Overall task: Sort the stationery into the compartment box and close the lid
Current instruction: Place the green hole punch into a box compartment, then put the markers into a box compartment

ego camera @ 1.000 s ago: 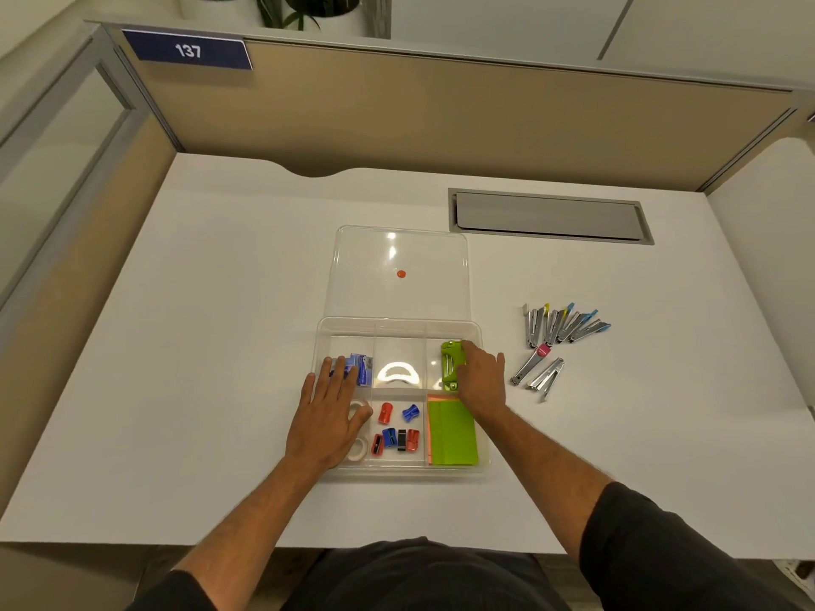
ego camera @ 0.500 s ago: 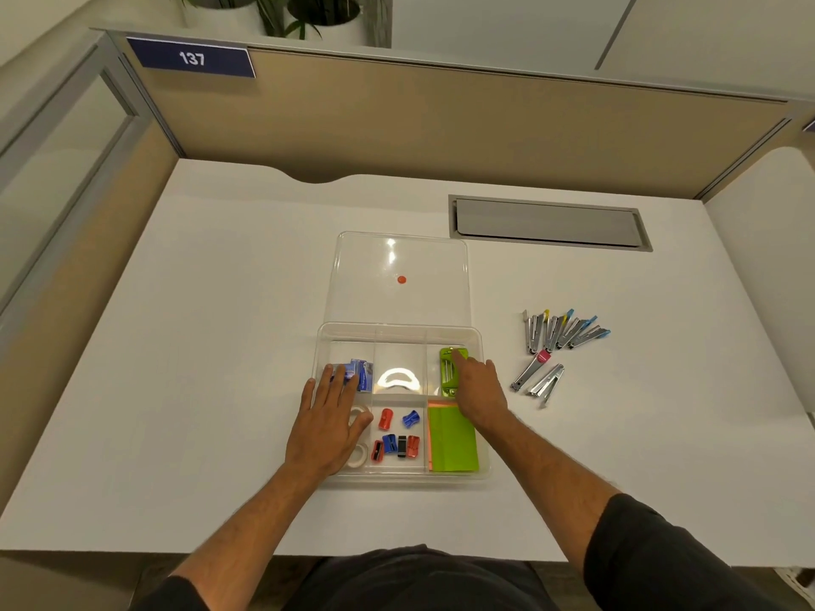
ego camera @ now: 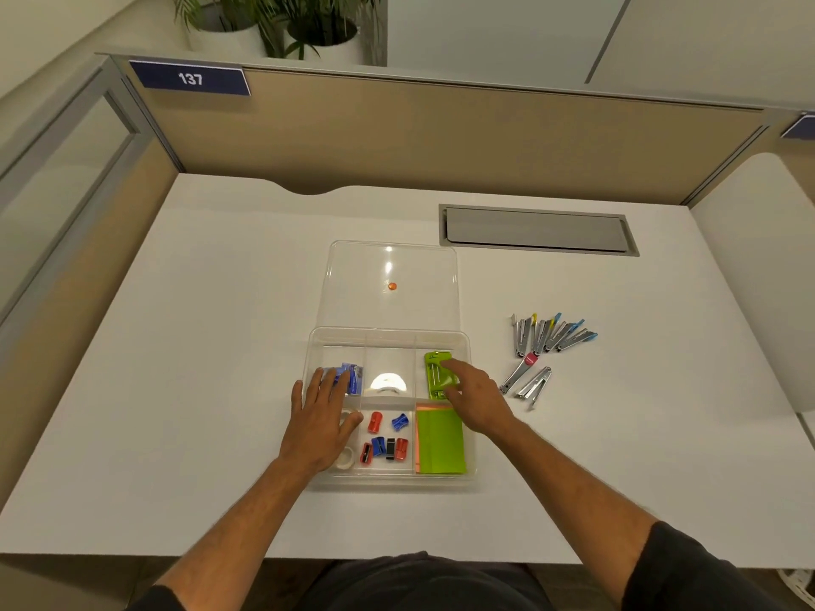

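In the box's far-right compartment, the right hand [ego camera: 474, 396] is resting relaxed fingers on the green hole punch [ego camera: 439, 374] (rigid, probably weighty; grasp its sides), the left hand [ego camera: 319, 427] lying flat.

An office cubicle, going by the white desk [ego camera: 220, 346] fenced on three sides by tan partition panels [ego camera: 441, 138]. Fixed to the partition's top left corner, a blue plate numbered 137 [ego camera: 190, 78]; set into the desk just below the partition, a grey cable hatch [ego camera: 536, 230]. Behind the partition, potted plants [ego camera: 282, 24].
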Motion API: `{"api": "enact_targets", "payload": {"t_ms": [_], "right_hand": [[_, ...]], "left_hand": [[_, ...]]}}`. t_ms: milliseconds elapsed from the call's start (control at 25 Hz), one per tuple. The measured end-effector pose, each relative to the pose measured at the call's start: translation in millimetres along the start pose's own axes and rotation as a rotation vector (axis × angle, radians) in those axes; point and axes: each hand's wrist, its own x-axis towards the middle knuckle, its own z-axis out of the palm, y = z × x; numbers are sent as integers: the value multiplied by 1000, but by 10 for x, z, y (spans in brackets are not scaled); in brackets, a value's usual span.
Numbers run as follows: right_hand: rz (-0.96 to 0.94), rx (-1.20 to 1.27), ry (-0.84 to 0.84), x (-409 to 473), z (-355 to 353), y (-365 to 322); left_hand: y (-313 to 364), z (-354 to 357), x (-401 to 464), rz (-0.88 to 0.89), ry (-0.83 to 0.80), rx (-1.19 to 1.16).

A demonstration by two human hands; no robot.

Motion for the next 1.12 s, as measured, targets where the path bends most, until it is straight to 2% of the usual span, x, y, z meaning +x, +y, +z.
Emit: {"api": "enact_targets", "payload": {"t_ms": [240,400,560,880,1120], "right_hand": [[-90,129,189,-360,-437,408],[4,120,213,-553,-804,796],[44,114,183,-708,-1110,1164],[111,173,154,-969,-1318,1761],[137,212,118,-1100,-1380,1974]], "left_hand": [[690,-133,-48,98,267,-320],[1433,-201,14,207,295,-466],[2053,-236,197,190,223,-623],[2919,-54,923,107,27,-529],[3126,95,1244,-13,18,-362]]}}
